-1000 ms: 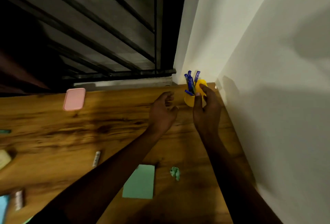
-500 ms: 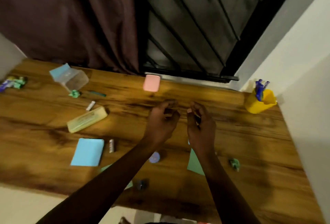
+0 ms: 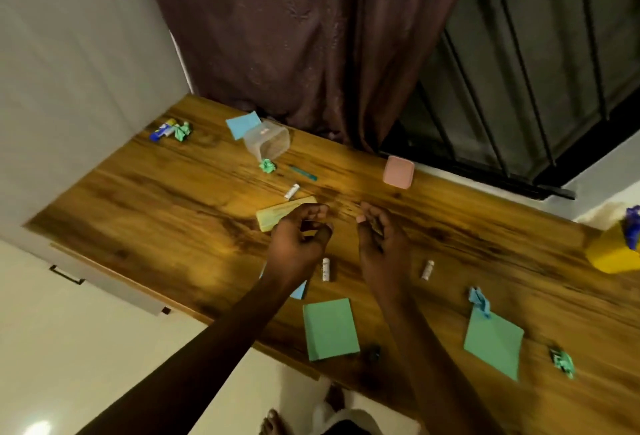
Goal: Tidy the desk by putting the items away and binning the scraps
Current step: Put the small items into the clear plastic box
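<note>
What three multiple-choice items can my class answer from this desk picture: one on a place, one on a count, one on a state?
1. Where is the yellow cup? A the desk's right end; B its left end; C the floor.
2. How many green note pads lie flat? A one; B two; C four.
3. How is the clear container? A upright; B upside down; C on its side.
Key: 1A, it stands at the far right; 2B, the second lies further right; 3C, its mouth faces sideways.
</note>
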Action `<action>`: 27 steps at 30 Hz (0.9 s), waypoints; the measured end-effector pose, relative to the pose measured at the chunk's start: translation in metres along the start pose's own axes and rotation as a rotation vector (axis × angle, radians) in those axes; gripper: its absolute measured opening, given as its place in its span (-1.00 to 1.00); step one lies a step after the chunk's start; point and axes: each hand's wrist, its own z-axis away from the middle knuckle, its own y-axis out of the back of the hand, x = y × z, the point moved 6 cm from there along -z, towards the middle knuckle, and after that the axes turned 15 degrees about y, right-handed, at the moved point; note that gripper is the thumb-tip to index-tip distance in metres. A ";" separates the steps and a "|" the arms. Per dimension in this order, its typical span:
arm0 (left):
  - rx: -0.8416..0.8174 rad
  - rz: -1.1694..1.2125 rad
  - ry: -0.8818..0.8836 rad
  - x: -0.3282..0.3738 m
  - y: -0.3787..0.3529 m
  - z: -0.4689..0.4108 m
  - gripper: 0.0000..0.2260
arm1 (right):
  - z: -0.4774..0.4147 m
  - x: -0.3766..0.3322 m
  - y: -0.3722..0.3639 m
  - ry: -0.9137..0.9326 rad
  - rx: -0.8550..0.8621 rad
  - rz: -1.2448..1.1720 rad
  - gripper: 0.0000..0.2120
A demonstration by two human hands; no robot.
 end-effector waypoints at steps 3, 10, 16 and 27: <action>0.040 0.042 0.009 0.001 0.023 -0.011 -0.75 | -0.013 -0.001 -0.021 0.020 -0.029 -0.015 -0.72; 0.181 0.035 0.018 -0.001 0.064 -0.047 -0.77 | -0.059 0.011 -0.066 0.063 -0.070 -0.104 -0.73; 0.226 0.052 0.063 -0.002 0.087 -0.076 -0.74 | -0.091 0.023 -0.107 0.093 -0.094 -0.133 -0.71; 0.087 0.002 0.214 -0.016 0.108 -0.178 -0.41 | -0.165 0.048 -0.196 -0.056 -0.209 -0.026 -0.59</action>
